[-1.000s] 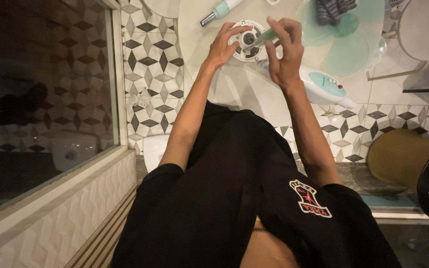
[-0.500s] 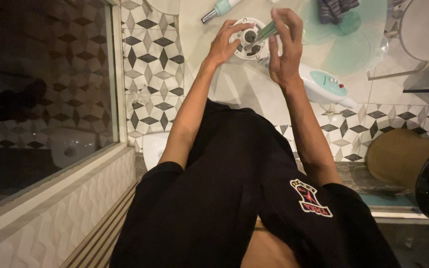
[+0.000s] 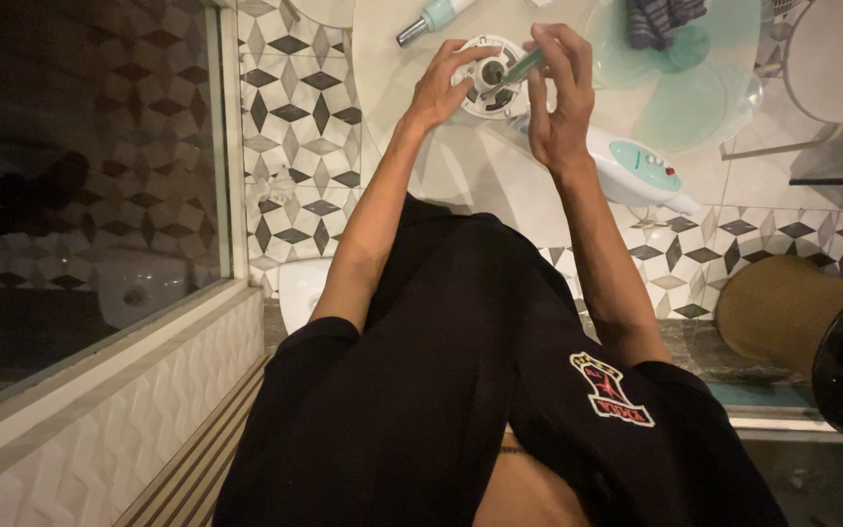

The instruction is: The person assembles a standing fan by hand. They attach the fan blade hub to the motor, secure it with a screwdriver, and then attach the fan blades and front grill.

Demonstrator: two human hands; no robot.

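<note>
Your left hand (image 3: 438, 90) curls loosely around the rim of the one round white motor housing (image 3: 490, 78), upper centre of the frame on the bench (image 3: 461, 176). Your right hand (image 3: 556, 102) pinches one green-handled tool (image 3: 519, 68), tip at the hub. The housing looks rigid, light plastic; grip its rim. Beyond lie one translucent fan blade (image 3: 675, 88) and one second tool (image 3: 429, 20)
</note>
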